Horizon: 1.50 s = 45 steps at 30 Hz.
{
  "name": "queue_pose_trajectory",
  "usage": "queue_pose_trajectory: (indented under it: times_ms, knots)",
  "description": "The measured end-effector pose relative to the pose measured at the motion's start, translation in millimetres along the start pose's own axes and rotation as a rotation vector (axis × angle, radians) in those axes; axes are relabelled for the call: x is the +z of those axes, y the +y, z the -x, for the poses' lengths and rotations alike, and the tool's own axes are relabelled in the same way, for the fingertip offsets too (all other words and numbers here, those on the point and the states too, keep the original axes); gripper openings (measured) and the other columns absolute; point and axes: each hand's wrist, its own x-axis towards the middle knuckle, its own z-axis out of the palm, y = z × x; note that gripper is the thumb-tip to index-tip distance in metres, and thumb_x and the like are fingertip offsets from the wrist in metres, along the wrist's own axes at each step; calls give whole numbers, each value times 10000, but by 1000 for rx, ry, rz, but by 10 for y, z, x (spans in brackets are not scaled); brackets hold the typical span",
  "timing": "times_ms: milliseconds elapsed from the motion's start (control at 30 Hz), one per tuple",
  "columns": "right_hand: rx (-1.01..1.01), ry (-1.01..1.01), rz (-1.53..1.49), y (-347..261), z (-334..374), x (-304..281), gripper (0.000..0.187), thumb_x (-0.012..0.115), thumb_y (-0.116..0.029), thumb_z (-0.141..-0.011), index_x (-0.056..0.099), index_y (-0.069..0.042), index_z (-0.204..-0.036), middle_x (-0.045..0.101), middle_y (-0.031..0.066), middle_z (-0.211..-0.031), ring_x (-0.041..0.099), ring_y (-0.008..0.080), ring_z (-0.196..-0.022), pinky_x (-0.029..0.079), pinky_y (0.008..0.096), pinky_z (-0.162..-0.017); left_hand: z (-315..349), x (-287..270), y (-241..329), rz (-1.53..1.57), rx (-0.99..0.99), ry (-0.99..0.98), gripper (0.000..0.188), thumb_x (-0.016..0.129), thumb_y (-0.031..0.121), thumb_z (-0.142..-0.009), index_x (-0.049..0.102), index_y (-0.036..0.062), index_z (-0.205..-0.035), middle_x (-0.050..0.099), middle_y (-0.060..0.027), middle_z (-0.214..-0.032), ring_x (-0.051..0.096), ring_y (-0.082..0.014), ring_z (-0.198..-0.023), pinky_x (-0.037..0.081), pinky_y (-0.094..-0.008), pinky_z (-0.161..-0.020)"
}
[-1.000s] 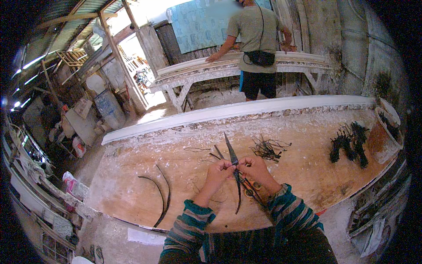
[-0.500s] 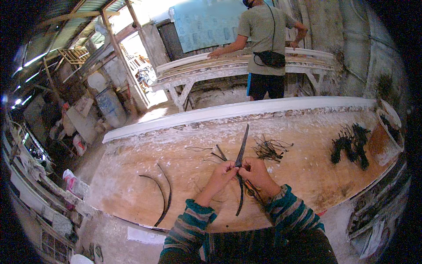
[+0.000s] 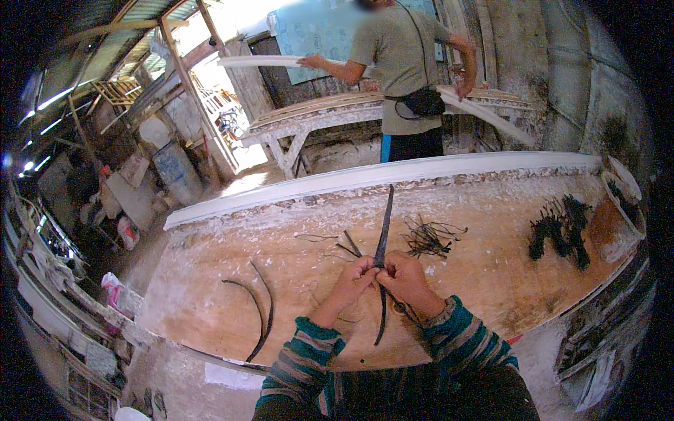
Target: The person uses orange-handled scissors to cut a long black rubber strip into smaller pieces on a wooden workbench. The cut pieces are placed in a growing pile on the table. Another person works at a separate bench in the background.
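Note:
Close together over the middle of the worktable (image 3: pixel 203 295), both my hands are closed on one long black strip, rubbery in look. Its wide, pointed upper part (image 3: pixel 385 224) rises away from me, and its narrow tail hangs below my fingers. My left hand (image 3: pixel 353 282) pinches it from the left. Gripping it from the right is my right hand (image 3: pixel 414 282), with a dark tool-like object (image 3: pixel 400 307) showing an orange spot under the palm; its kind is unclear. Short black strips (image 3: pixel 352 244) lie just beyond my left hand, and two long curved strips (image 3: pixel 267 309) lie farther left.
A tangle of thin black ties (image 3: pixel 430 237) lies beyond my right hand. Black bundles (image 3: pixel 560 231) rest beside a tipped bucket (image 3: pixel 618 210) at right. A long white moulding (image 3: pixel 379 181) lines the table's far edge. Behind it, a person (image 3: pixel 404 77) handles another long white piece.
My hands stay nearly in place; the strip's upper part has tipped slightly left. The person behind has lifted a long white piece off the far bench and tilted it.

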Motion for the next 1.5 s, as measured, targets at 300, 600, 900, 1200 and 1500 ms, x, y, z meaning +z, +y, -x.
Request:
queue_pose_trajectory:
  times_ms: [300, 600, 900, 1200, 1500]
  knots:
    - [31, 17, -52, 105, -22, 15, 141, 649, -142, -678, 594, -27, -738, 557, 108, -662, 531, 225, -578, 420, 339, -525, 13, 36, 11, 207, 15, 11, 161, 464, 174, -902, 531, 60, -993, 535, 17, -856, 517, -71, -735, 472, -228, -589]
    - [236, -176, -401, 120, -42, -57, 160, 590, -129, -765, 553, -1, -676, 504, 18, -575, 490, 99, -558, 375, 294, -466, -11, -65, -30, 307, -94, 3, 173, 497, 187, -876, 537, 71, -998, 546, 15, -862, 538, -90, -745, 460, -240, -636]
    - [241, -96, 63, 338, -80, -57, 232, 616, -240, -705, 611, -8, -720, 555, 172, -620, 547, 296, -559, 424, 401, -525, 15, -222, 60, 141, 246, 220, 155, 489, 192, -855, 537, 59, -919, 571, -27, -866, 545, -152, -818, 443, -280, -700]
    - [280, 23, 350, 616, -219, -223, 220, 626, -232, -648, 583, -17, -637, 568, 152, -608, 567, 275, -574, 435, 370, -540, 158, -977, 100, 1156, 547, 476, 132, 480, 195, -848, 539, 80, -873, 572, -51, -875, 548, -181, -775, 461, -338, -729]
    - [196, 262, 164, 817, -292, -387, 229, 587, -199, -697, 515, 3, -615, 496, 103, -552, 481, 212, -497, 388, 355, -495, 451, -1673, -277, 1609, 730, 209, 179, 460, 155, -861, 533, -1, -910, 591, -92, -895, 569, -182, -759, 500, -289, -687]
